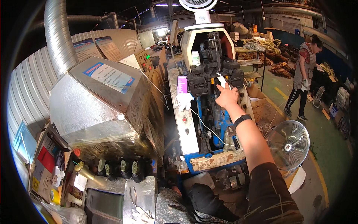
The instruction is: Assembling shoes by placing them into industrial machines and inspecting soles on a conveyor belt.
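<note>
My right hand (227,96) stretches forward to the front of a dark, greasy machine (214,69), with a black band on the wrist. Its fingers are spread, and the tips meet a small white piece (221,79) among the black metal parts; I cannot make out what kind of thing it is. Left of the hand, a white glove (184,100) lies on the machine's pale side ledge, below a purple card (182,84). A white bottle (195,58) stands on the machine's upper part. I do not see my left hand.
At left stands a metal hooded box (100,93) with several dark shoes (126,170) at its base. A wire-guarded fan (288,146) stands right of the machine. A person (304,74) walks on the green floor at far right. A white cable (209,128) crosses the machine front.
</note>
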